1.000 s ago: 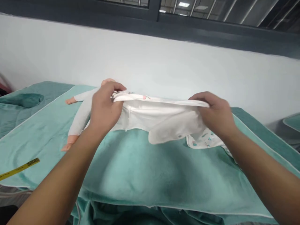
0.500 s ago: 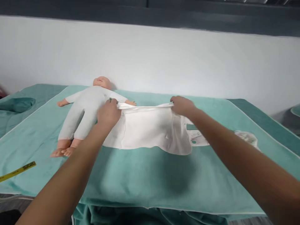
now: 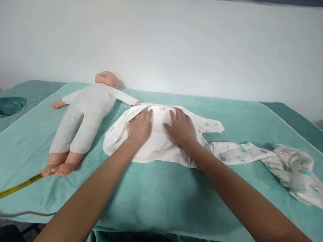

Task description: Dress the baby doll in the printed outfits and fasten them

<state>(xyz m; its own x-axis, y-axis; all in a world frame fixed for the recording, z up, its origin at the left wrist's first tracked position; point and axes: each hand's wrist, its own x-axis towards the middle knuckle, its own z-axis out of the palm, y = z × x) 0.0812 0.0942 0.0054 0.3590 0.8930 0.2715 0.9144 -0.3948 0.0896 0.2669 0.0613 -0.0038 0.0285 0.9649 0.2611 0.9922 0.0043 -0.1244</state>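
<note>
Plush teal cloth underlies the white garment, the reference for positions below. Far left of the garment: a flat, narrow yellow strip with dark markings. Left of it: a doll on its back, matte white fabric body, smooth molded head, hands and feet. The garment lies opened out, soft and thin, curved at the hem. The left hand and right hand rest on it, fingers spread; whether some fingertips sit under its folded edges is unclear. Right of the garment: a crumpled, teal-printed white cloth piece.
</note>
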